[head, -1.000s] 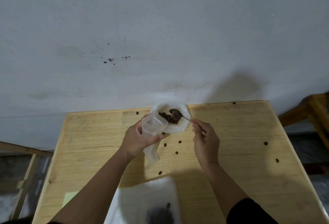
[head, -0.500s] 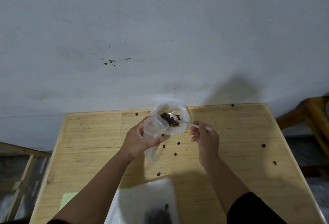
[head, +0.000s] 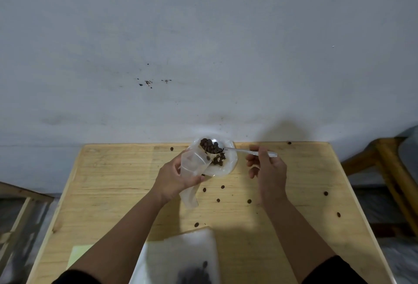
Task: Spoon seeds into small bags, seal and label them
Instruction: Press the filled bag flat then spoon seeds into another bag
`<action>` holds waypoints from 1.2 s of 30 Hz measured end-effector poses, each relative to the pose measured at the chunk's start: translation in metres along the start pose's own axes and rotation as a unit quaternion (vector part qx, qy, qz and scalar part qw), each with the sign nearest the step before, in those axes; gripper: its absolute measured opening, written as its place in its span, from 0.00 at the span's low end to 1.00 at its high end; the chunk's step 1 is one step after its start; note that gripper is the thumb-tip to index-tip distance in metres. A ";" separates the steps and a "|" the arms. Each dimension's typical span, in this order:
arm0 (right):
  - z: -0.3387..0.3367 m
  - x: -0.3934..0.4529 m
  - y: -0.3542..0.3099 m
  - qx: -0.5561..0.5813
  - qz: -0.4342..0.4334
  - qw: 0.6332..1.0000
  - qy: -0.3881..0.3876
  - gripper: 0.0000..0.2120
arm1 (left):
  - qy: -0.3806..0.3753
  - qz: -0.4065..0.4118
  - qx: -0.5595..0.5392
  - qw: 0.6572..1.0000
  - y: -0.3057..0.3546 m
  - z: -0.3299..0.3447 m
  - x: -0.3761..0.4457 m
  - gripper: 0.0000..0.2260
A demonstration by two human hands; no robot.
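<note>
Right hand point(head: 268, 170), centre-right of frame: pinching handle of slim metal spoon point(head: 246, 151), bowl heaped w/ dark brown seeds point(head: 210, 146), poised at bag mouth. Left hand point(head: 175, 178), centre: gripping small clear plastic bag point(head: 192, 170), mouth held open toward spoon, tail hanging down to pale wooden surface point(head: 113, 182). Just behind bag: clear shallow plastic dish point(head: 227, 166) w/ more seeds in it. Loose seeds scattered across surface, centre & right. Bottom centre: white sheet or bag point(head: 181, 249) w/ dark seeds, blurred, can't tell if sealed. Bottom left: pale yellow-green slip point(head: 78, 255), prob. label. Progress, approx.: filling stage, this bag looks near empty; sealing & labelling of it not yet done.
</note>
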State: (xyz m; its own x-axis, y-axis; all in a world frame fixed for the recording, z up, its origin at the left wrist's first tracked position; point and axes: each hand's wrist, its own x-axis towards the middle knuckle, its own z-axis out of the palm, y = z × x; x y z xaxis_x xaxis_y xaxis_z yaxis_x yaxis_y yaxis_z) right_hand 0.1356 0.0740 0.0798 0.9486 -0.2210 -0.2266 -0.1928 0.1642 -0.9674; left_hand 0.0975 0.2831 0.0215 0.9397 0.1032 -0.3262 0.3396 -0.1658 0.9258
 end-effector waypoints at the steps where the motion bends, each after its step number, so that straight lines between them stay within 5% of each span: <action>1: 0.000 0.000 -0.002 -0.004 -0.008 1.000 -0.008 0.12 | 0.001 -0.001 -0.001 1.000 0.000 0.000 0.000 0.39; 9: 0.010 -0.007 -0.004 -0.167 -0.207 0.954 -0.136 0.09 | 0.005 -0.002 0.011 1.000 -0.002 -0.002 0.001 0.29; 13: 0.003 0.007 0.004 -0.123 -0.200 0.971 -0.038 0.10 | 0.010 -0.006 0.010 1.000 -0.004 -0.003 0.003 0.31; 17: -0.007 0.010 0.042 -0.235 -0.211 0.949 -0.002 0.09 | 0.007 -0.012 0.006 1.000 -0.006 -0.005 0.003 0.32; 28: 0.003 -0.006 0.080 -0.063 0.121 0.990 0.045 0.10 | -0.005 -0.023 -0.005 1.000 -0.007 -0.004 0.002 0.38; 32: 0.002 0.000 0.066 0.002 0.131 0.989 0.071 0.10 | -0.005 -0.023 -0.001 1.000 -0.006 -0.003 0.003 0.32; 36: -0.002 0.003 0.048 -0.009 0.088 0.994 0.071 0.10 | -0.008 -0.020 -0.001 1.000 -0.005 -0.004 0.003 0.37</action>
State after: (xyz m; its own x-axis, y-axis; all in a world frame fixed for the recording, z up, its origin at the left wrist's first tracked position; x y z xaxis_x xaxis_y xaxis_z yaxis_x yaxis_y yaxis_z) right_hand 0.1291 0.0794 0.0321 0.8550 -0.3236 -0.4052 -0.3582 0.1963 -0.9128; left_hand 0.0987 0.2877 0.0168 0.9256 0.0949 -0.3664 0.3774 -0.1600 0.9121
